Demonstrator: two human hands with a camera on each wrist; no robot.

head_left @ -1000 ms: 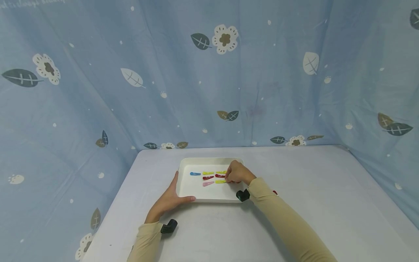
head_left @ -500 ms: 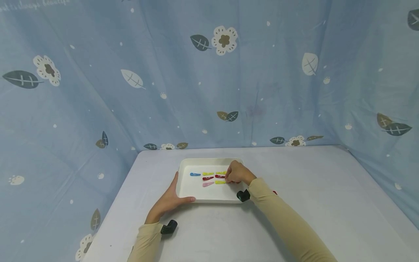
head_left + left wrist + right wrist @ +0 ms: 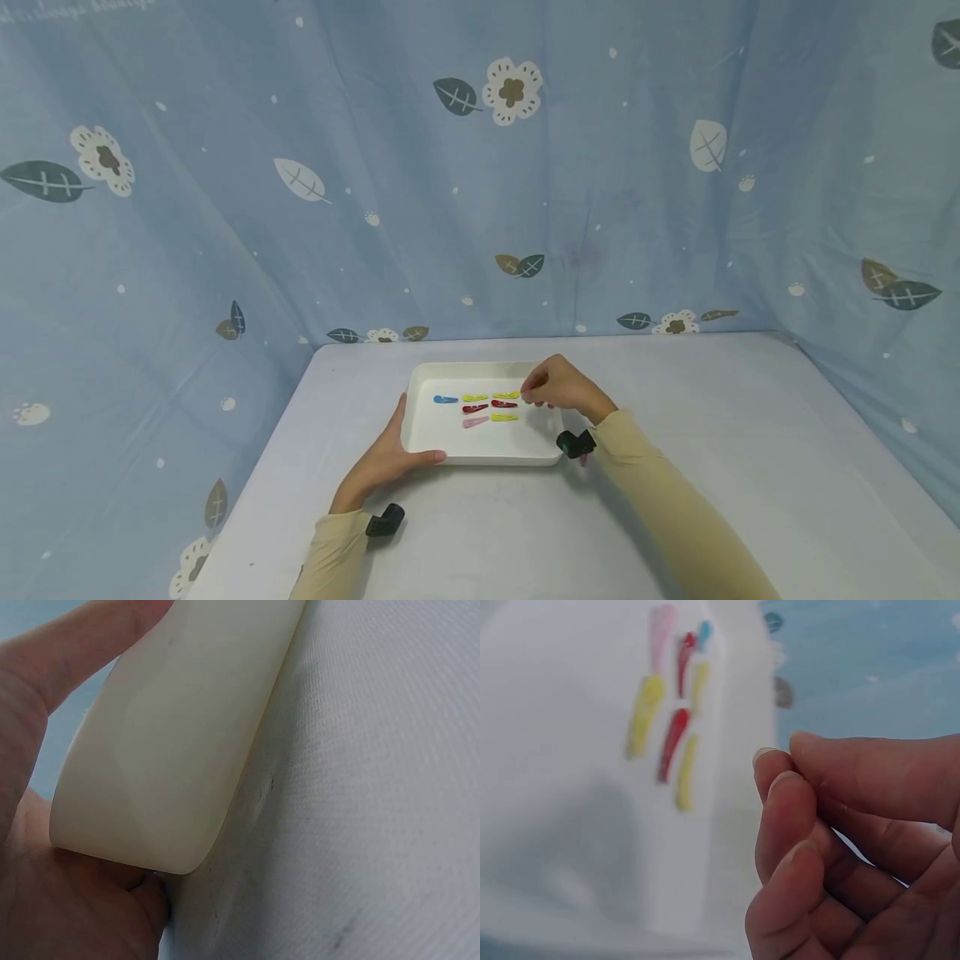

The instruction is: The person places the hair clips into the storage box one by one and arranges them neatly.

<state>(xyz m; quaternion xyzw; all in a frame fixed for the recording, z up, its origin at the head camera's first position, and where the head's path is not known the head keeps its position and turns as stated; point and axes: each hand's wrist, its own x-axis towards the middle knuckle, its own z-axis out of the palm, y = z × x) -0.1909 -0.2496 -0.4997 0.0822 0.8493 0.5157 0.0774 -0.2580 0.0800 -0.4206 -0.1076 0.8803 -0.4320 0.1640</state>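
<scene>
Several snap hair clips lie flat in a shallow white tray [image 3: 450,442]. A blue clip [image 3: 446,400] is leftmost. A yellow clip [image 3: 476,398], a red clip [image 3: 475,409] and a pink clip [image 3: 476,422] form a column beside it; two more yellow ones and a red clip [image 3: 504,404] form another. My left hand [image 3: 386,458] rests around the tray's front left corner, thumb straight along the front wall [image 3: 165,750], fingers along the left side. Over the tray's right end is my right hand [image 3: 562,387], fingers curled, thumb against index fingertip [image 3: 769,761], nothing showing between them.
On the white table, a small pinkish object [image 3: 583,461] peeks out by the tray's front right corner, partly hidden by the black wrist camera [image 3: 575,444]. A blue patterned curtain [image 3: 450,208] hangs behind and beside the table.
My right hand has lifted from beside the front yellow clip and moved right and back. The pinkish object has come into view near its wrist. The left hand stays put.
</scene>
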